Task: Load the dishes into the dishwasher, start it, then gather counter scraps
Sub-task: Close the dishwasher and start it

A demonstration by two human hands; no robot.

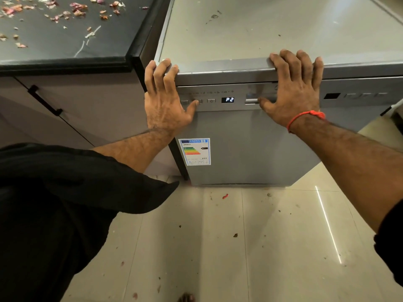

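Observation:
The grey dishwasher [250,144] stands with its door closed, and its display [227,99] reads P2. My left hand [163,101] lies over the machine's top left corner, fingers laid on the top edge, thumb tip touching a panel button [200,101]. My right hand [294,92] rests on the top edge further right, its thumb against the door handle [250,100]. Onion-skin scraps [76,9] are scattered over the dark counter [65,59] at the upper left. No dishes are in view.
A cabinet with a black handle [44,101] sits under the counter, left of the dishwasher. An energy label [194,151] is stuck on the door. The tiled floor in front carries small bits, among them a red piece [225,196].

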